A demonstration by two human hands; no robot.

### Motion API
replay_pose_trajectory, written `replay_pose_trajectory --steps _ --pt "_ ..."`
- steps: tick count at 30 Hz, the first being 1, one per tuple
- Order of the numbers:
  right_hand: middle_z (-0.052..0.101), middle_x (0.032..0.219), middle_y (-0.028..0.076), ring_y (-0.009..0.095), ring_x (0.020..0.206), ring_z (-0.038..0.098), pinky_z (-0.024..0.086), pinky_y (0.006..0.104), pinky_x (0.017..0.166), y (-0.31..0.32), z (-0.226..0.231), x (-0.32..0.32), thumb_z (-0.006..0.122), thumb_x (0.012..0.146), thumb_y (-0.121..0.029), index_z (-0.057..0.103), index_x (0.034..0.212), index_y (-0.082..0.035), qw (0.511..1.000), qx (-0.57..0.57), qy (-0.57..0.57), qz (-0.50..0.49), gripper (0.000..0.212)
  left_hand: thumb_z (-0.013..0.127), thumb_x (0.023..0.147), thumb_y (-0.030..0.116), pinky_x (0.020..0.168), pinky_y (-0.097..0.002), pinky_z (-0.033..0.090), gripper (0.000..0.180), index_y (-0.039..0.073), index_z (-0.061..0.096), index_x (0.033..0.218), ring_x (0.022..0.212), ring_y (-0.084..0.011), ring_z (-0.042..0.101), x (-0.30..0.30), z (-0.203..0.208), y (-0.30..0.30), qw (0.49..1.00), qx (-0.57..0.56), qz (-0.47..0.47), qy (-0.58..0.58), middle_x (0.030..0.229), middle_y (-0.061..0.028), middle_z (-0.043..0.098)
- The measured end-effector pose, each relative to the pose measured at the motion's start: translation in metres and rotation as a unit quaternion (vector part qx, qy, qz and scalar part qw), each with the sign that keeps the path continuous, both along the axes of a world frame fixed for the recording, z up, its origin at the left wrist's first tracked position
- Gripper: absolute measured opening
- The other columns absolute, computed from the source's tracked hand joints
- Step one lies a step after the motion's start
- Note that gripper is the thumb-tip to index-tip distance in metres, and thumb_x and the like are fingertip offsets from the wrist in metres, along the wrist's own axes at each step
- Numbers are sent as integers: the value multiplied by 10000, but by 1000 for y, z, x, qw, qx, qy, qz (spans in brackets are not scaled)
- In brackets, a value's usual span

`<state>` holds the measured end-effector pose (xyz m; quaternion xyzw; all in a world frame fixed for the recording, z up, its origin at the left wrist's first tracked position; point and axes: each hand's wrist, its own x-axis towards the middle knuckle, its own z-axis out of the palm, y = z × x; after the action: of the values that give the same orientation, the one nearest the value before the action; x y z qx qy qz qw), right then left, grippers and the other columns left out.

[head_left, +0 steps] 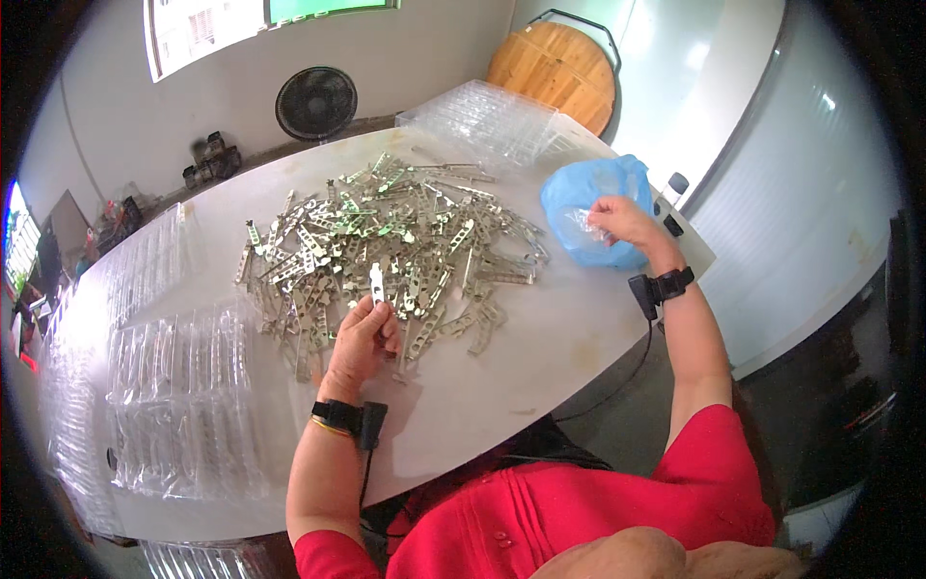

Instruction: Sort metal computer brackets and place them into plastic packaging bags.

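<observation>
My left hand [363, 340] is closed on a flat metal strip [377, 282], which points up from between thumb and fingers in front of a pile. That pile of loose metal strips [318, 236], many punched with holes, spreads over the middle of the table. At the right, my right hand [625, 222] reaches over a blue plastic bag [579, 188]. Its fingers are pinched on a clear plastic bag [585, 230] at the blue bag's opening. The lower part of the clear bag blends into the blue one.
Clear plastic packs [178, 386] lie in rows on the table's left side. More clear packs [482, 121] rest at the far edge. A black fan [316, 102] and a round wooden tabletop [555, 72] stand beyond. Cables hang from both wristbands near the table's front edge [579, 386].
</observation>
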<state>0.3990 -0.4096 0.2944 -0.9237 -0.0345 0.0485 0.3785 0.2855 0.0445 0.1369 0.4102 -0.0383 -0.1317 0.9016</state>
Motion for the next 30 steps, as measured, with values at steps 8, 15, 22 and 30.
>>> replay_pose_trajectory --steps 8,15,22,30 --pt "600 751 27 111 572 560 454 278 479 -19 -32 25 584 953 -119 647 1005 -5 995 2 -53 -80 141 514 1060 193 579 -300 425 137 79 525 984 606 -152 471 -2 8 -1 1000 21 0 -5 735 -8 473" --pt "595 713 8 102 546 536 433 274 453 7 11 4 542 1041 -206 671 1042 -46 986 144 -81 -23 206 519 1060 192 579 -298 421 140 72 530 990 624 -145 484 -3 1 4 1000 8 -1 -10 760 -11 491" --pt "588 839 -24 88 639 553 457 254 560 90 24 -42 572 1046 -230 623 1052 -71 951 270 4 149 168 539 1046 189 592 -287 452 140 69 579 987 641 -147 554 -4 9 0 998 59 3 -38 1090 -126 689" --pt "604 839 -39 44 669 539 457 247 552 181 -26 -39 587 1036 -220 652 1042 -65 956 145 91 238 168 612 1012 248 667 -305 510 198 51 626 1030 753 -165 641 -6 6 3 992 -9 -79 -97 1204 -117 653"
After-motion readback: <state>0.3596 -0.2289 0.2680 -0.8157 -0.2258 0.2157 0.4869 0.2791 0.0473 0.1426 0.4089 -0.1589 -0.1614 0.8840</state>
